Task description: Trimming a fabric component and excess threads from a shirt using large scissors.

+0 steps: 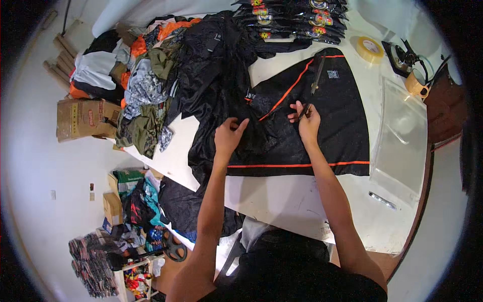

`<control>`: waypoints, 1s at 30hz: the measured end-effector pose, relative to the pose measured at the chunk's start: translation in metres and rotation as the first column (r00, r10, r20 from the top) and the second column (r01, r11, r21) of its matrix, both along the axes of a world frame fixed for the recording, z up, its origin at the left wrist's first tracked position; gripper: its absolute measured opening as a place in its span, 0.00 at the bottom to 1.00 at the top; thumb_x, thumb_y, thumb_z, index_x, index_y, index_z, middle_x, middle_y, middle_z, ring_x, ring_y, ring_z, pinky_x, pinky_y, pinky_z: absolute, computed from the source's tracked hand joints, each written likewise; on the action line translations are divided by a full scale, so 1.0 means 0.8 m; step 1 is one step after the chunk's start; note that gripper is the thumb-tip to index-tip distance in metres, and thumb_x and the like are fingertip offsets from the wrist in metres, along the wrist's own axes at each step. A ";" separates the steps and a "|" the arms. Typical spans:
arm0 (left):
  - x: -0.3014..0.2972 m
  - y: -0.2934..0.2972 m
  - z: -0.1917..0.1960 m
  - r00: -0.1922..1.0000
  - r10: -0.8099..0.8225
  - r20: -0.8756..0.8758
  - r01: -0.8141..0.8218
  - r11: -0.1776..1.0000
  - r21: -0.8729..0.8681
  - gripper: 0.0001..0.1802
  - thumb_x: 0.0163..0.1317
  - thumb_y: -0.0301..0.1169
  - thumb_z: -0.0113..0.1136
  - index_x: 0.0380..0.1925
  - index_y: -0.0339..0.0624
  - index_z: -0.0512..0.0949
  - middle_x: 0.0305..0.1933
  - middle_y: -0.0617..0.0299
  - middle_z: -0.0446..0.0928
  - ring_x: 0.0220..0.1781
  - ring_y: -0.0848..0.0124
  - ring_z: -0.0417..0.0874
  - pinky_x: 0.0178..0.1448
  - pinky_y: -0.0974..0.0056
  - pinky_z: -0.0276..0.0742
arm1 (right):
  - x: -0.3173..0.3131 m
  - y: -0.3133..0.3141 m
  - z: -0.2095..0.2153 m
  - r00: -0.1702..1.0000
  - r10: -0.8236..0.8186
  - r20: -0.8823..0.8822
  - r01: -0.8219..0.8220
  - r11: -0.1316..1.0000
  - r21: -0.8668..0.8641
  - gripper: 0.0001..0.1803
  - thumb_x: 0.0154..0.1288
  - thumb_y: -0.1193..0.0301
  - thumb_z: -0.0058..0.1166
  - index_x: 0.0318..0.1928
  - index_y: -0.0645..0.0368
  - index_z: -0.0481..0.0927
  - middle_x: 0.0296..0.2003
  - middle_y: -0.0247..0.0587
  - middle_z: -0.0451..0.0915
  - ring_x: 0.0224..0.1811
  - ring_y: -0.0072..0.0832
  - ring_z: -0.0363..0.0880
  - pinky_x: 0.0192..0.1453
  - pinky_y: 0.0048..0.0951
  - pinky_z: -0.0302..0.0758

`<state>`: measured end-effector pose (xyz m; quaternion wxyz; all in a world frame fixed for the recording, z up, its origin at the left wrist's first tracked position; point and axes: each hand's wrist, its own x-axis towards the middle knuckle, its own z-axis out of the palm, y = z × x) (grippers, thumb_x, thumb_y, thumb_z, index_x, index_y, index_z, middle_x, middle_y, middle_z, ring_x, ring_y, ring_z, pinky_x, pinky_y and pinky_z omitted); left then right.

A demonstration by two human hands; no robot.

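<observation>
two half-curled hands point(230, 136) point(309, 124) apart over black cloth point(334, 131)

A cloth point(344, 131) is spread on the table point(282, 201) at the centre, with a tool point(317, 75) laid on it and a garment point(209, 75) bunched to its left. Clothes point(148, 85) are heaped at upper left, right of a box point(85, 119). Packets point(327, 22) are stacked behind the cloth. Tape point(371, 54), a mug point(415, 84), a plastic sheet point(397, 136) and a pen point(382, 200) are placed along the right.

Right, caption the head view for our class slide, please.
Left hand and right hand over orange-trimmed black cloth, the right holding a small dark tool.
</observation>
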<state>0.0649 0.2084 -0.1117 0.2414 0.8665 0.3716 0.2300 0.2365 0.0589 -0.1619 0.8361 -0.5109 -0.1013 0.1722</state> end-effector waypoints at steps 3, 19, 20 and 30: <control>0.016 0.005 -0.008 0.990 0.046 -0.134 -0.028 0.991 0.133 0.23 0.50 0.48 0.66 0.29 0.35 0.80 0.26 0.52 0.80 0.31 0.57 0.82 0.33 0.58 0.75 | -0.002 -0.001 -0.002 1.000 0.016 0.017 -0.016 1.000 -0.007 0.15 0.63 0.65 0.55 0.28 0.63 0.69 0.30 0.45 0.80 0.21 0.24 0.79 0.24 0.23 0.76; -0.106 -0.143 -0.013 0.933 -0.252 0.259 0.314 0.919 -0.238 0.11 0.51 0.30 0.67 0.25 0.36 0.75 0.25 0.51 0.77 0.22 0.65 0.80 0.29 0.64 0.73 | -0.010 -0.003 0.002 0.990 -0.054 0.129 0.073 0.987 -0.145 0.18 0.63 0.64 0.56 0.26 0.65 0.69 0.25 0.44 0.80 0.19 0.24 0.78 0.21 0.23 0.74; -0.102 -0.138 -0.010 0.934 -0.246 0.258 0.311 0.917 -0.251 0.11 0.51 0.30 0.67 0.25 0.36 0.75 0.25 0.51 0.77 0.22 0.65 0.80 0.29 0.64 0.73 | -0.009 -0.001 0.003 0.992 -0.057 0.115 0.068 0.993 -0.095 0.18 0.63 0.64 0.56 0.26 0.66 0.69 0.25 0.44 0.80 0.19 0.24 0.79 0.20 0.23 0.74; 0.080 0.006 -0.019 0.954 0.236 0.184 -0.275 0.934 0.227 0.20 0.54 0.41 0.64 0.37 0.36 0.79 0.44 0.46 0.75 0.44 0.54 0.78 0.45 0.57 0.75 | -0.007 0.002 -0.006 0.992 0.037 0.120 -0.019 0.988 -0.151 0.17 0.63 0.63 0.56 0.28 0.65 0.70 0.26 0.43 0.79 0.19 0.22 0.77 0.21 0.21 0.72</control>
